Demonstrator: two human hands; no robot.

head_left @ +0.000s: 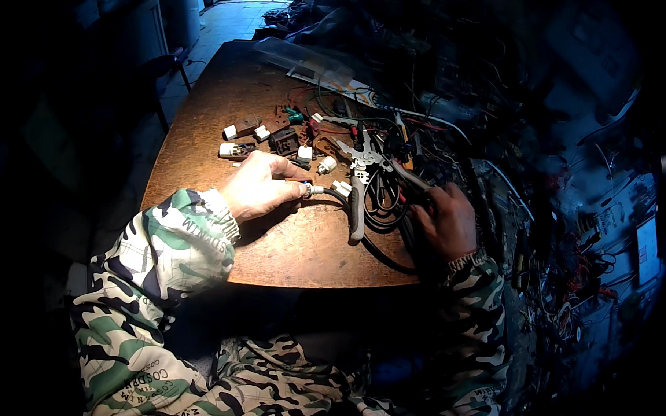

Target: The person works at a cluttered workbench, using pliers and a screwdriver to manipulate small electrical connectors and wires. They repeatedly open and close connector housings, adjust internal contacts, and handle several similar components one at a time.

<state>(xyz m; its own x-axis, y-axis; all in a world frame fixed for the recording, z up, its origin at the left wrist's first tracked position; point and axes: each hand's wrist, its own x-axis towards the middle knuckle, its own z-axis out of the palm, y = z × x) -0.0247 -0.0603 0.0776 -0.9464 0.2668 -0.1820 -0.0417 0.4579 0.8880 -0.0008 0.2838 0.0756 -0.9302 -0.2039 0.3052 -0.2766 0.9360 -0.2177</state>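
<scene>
My left hand (264, 187) pinches the end of a black cable (336, 196), where a small pale connector (317, 190) shows beside the fingertips. On the right, my right hand (448, 221) is curled around one grey handle (409, 175) of a pair of wire-stripping pliers. The silver plier head (363, 156) is spread, and its other grey handle (357, 210) lies over the coiled cable. White plug connectors (326, 164) and a dark brown connector block (284, 141) lie just beyond my left hand.
The brown wooden table (309, 255) ends in a curved near edge. More pliers and thin wires crowd its right side, near a white cable (450, 122). Clear plastic packaging (301, 59) lies at the far end. Tangled wires (564, 315) fill the dark area to the right.
</scene>
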